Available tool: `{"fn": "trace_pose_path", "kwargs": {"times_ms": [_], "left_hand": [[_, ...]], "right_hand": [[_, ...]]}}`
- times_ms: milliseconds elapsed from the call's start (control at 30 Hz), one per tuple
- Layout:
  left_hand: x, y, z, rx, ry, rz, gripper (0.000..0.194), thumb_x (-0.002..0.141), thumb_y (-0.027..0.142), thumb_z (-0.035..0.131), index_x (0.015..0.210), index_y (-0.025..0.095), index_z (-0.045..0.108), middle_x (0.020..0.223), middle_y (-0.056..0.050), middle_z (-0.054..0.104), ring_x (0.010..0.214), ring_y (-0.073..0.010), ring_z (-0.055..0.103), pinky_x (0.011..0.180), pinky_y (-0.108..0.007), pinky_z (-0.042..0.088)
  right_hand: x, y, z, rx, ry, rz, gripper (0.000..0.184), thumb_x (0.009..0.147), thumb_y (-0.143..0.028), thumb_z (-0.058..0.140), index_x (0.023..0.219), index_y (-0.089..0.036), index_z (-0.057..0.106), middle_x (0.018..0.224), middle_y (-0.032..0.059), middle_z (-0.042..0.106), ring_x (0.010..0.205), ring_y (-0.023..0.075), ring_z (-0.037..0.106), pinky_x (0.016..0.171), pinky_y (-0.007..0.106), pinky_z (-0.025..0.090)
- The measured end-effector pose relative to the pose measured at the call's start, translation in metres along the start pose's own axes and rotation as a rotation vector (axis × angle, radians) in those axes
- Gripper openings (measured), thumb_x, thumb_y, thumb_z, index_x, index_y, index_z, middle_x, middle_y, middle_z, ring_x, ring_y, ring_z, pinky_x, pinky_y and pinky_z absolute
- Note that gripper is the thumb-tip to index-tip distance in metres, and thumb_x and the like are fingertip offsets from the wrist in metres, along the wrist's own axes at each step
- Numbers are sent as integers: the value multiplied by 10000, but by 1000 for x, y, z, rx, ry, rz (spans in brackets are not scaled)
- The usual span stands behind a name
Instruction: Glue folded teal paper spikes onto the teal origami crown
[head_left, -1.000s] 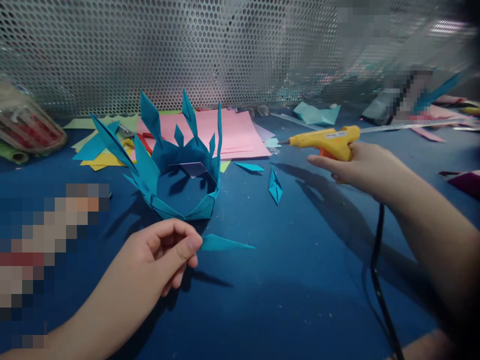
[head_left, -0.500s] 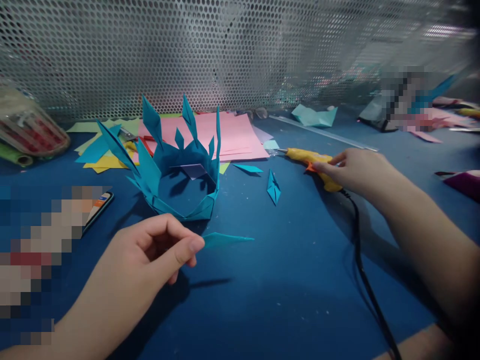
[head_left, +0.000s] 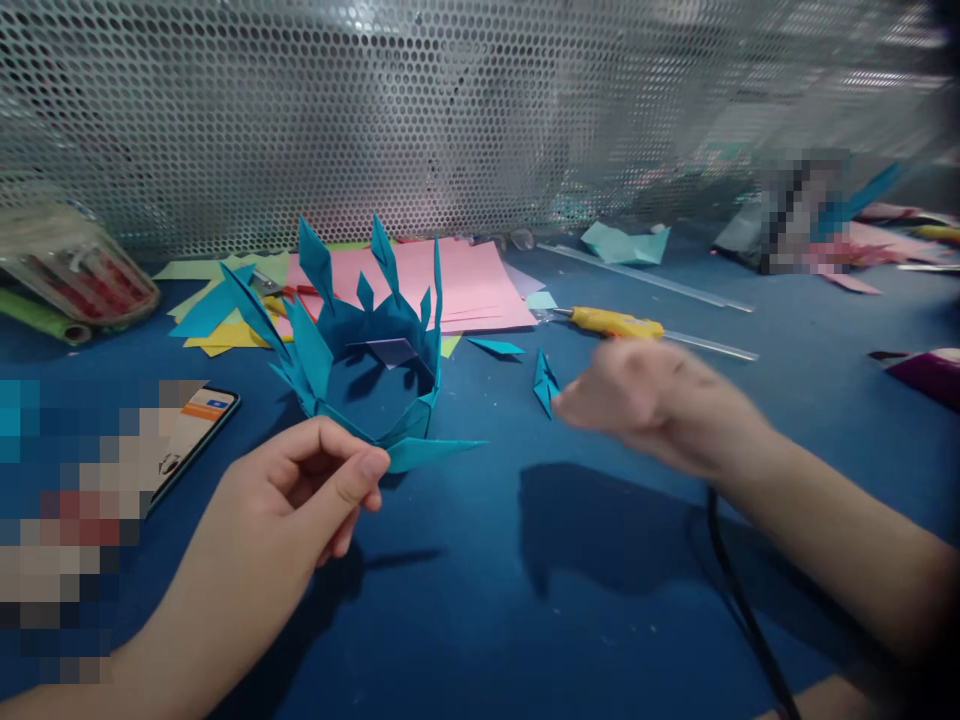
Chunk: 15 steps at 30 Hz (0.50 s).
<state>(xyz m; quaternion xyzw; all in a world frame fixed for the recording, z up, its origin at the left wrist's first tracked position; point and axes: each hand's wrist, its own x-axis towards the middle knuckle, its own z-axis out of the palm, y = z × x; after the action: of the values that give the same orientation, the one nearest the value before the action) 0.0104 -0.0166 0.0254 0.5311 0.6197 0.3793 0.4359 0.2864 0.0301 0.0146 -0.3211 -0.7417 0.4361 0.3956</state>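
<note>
Pinched between thumb and fingers of my left hand (head_left: 322,490) is a folded blue paper piece (head_left: 435,453), its long tip pointing right. Just behind it stands a blue paper crown (head_left: 311,350) with tall pointed spikes. My right hand (head_left: 637,405) hangs over the table, smeared by motion, so its fingers cannot be read. Behind that hand lies a yellow glue gun (head_left: 604,322), partly hidden, its black cord (head_left: 739,580) running to the front edge. Two more folded blue pieces, one flat (head_left: 495,347) and one upright-pointing (head_left: 545,383), lie between crown and glue gun.
Pink paper sheets (head_left: 480,285) and yellow paper (head_left: 225,335) lie behind the crown. Clear glue sticks (head_left: 645,272) rest at the back, near a pale green folded paper (head_left: 626,243). A phone (head_left: 199,430) and a plastic jar (head_left: 82,260) are at left. A perforated metal screen (head_left: 450,120) stands behind.
My right hand has let go of the glue gun and moved left and toward me. My left hand has shifted slightly left, still holding the blue piece. The camera view has tilted a little.
</note>
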Motion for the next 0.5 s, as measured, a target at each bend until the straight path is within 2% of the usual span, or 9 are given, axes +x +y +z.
{"fn": "trace_pose_path", "kwargs": {"times_ms": [67,100,133,167,233,267,333,400,500], "left_hand": [[2,-3,-1,-15,-38,21,251,765,407,690,590,247,607,431,85,480,382,-79,377,355,-176,276],[3,-4,-2,-20,-47,26,250,765,400,698,589,246,609,426,87,475,379,-77,378,352,-174,269],[4,-5,-3,-22,-55,28,244,765,392,706,593,245,613,428,87,480,377,-75,383,349,-172,264],[4,-6,-3,-15,-61,28,241,764,387,712,596,245,614,435,86,487,379,-74,391,351,-172,266],[5,-7,-4,11,-74,33,242,766,390,711,597,246,615,450,85,500,384,-74,405,357,-174,278],[5,-6,-4,23,-85,39,244,765,393,707,593,247,614,450,84,503,383,-76,405,358,-178,279],[3,-4,-3,33,-71,45,243,767,396,688,585,253,615,432,88,483,381,-80,394,367,-188,287],[1,-1,-2,41,-31,48,240,769,397,673,580,259,622,414,94,452,384,-85,381,382,-195,300],[-2,1,-1,107,-61,69,231,754,412,688,578,267,653,439,81,503,408,-99,424,409,-206,345]], "right_hand": [[-1,10,-25,14,372,-44,313,1004,-484,428,823,-299,604,516,-84,223,436,96,302,547,262,441],[-2,17,-40,14,582,-96,179,985,-437,484,924,-335,618,553,-78,298,473,94,368,581,264,452],[-4,23,-53,6,699,-114,137,930,-353,573,1059,-386,604,669,-60,448,594,92,506,666,277,483],[-5,29,-64,-27,763,-96,410,853,-252,631,1206,-440,541,892,-33,576,819,107,617,759,301,498],[-7,40,-78,-136,823,-27,699,814,-200,593,1395,-504,354,1330,13,530,1255,169,559,912,384,487],[-7,44,-78,-205,837,-9,747,819,-213,567,1440,-513,278,1461,24,438,1367,201,481,961,428,472],[-5,46,-66,-340,851,-35,738,851,-270,539,1478,-501,224,1567,42,323,1426,249,428,1014,497,449],[-3,41,-42,-457,841,-122,711,857,-295,584,1480,-472,291,1595,49,302,1412,271,444,1042,528,436],[0,22,-3,-742,662,-167,330,921,-328,573,1243,-368,632,1531,52,433,1452,282,378,1108,548,368]]}}
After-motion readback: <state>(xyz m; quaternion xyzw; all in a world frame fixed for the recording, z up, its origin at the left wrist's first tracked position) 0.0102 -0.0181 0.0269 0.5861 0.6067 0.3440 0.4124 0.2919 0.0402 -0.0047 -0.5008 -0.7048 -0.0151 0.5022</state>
